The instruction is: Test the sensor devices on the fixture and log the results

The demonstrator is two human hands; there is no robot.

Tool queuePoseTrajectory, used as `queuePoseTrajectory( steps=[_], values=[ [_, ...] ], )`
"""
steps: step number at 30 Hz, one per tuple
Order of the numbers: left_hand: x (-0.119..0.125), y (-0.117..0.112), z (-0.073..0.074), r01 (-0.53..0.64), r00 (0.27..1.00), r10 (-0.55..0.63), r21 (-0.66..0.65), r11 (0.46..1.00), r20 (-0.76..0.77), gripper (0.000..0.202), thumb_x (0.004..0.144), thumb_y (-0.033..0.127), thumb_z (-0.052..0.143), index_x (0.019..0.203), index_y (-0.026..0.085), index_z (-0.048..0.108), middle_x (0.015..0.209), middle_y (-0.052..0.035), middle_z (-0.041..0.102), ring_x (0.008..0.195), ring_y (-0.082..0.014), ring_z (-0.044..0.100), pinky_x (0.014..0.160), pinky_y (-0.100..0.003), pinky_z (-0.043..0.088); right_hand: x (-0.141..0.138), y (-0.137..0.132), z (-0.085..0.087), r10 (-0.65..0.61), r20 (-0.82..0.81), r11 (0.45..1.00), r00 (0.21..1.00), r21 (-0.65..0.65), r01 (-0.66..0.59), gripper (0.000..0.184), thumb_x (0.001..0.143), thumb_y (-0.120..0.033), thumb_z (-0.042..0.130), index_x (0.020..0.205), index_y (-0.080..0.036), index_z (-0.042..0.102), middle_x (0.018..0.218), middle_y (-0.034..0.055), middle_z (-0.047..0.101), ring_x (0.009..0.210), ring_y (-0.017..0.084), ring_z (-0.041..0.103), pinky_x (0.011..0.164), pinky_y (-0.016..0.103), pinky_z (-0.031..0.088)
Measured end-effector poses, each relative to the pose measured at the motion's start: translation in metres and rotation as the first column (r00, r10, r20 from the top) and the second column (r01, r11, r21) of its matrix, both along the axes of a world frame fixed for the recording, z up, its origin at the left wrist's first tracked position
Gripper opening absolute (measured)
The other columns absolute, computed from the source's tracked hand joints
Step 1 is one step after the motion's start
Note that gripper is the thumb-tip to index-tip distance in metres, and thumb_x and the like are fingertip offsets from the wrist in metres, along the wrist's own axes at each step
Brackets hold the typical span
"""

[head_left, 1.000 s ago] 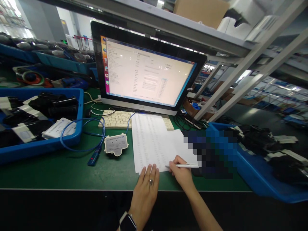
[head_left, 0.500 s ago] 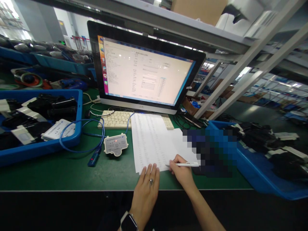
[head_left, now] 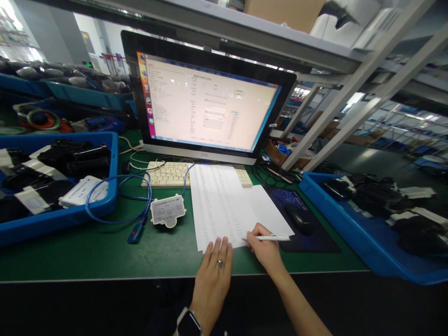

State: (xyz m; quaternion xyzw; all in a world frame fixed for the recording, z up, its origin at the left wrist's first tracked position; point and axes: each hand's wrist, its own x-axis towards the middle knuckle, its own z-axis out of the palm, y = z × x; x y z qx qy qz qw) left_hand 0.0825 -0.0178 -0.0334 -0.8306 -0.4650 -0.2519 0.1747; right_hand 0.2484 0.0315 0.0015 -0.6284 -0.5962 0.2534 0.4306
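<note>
the right hand [head_left: 265, 252] pinches a white pen [head_left: 275, 237], its tip by the low right corner of the printed sheet [head_left: 215, 205]; i cannot tell if it touches. the left hand [head_left: 213, 275] is flat, gripping nothing, fingers on the sheet's near edge. to write neatly, press that hand down so the sheet does not slip, and hold the pen softly. right of the sheet is more white paper [head_left: 266, 207], then a black mouse [head_left: 298, 219] on a dark mat [head_left: 315, 242]. the sheet's far end covers part of the keyboard [head_left: 168, 176], so be careful of the bump. left of the sheet, a white box [head_left: 168, 211] sits on the green table [head_left: 171, 256]. behind the sheet stands a bright screen [head_left: 206, 102].
</note>
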Motion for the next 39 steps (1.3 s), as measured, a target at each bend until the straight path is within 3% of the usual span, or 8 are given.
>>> queuePoseTrajectory(
  steps=[14, 39],
  values=[
    [-0.0003, 0.0005, 0.0017, 0.004, 1.0, -0.004, 0.014, 1.0, 0.017, 0.046, 0.077, 0.004, 0.04, 0.121, 0.006, 0.053, 0.13, -0.0132, 0.053, 0.12, -0.0259, 0.049, 0.096, -0.039, 0.048, 0.0008, 0.0012, -0.0021, -0.014, 0.061, 0.997, 0.998, 0.076, 0.009, 0.026, 0.073, -0.03, 0.048, 0.05, -0.023, 0.037, 0.044, -0.0051, 0.044, 0.045, 0.012, 0.042, 0.049, 0.025, 0.035],
    [-0.0016, -0.0009, 0.0004, 0.009, 1.0, -0.009, -0.033, 0.999, -0.004, 0.048, 0.079, 0.004, 0.04, 0.126, 0.006, 0.048, 0.133, -0.0141, 0.05, 0.123, -0.0258, 0.046, 0.099, -0.04, 0.045, 0.0001, 0.0007, 0.0027, -0.058, 0.049, 0.996, 0.997, 0.065, 0.055, 0.025, 0.07, -0.032, 0.047, 0.05, -0.024, 0.035, 0.043, -0.0048, 0.043, 0.045, 0.012, 0.041, 0.05, 0.026, 0.035]
  ],
)
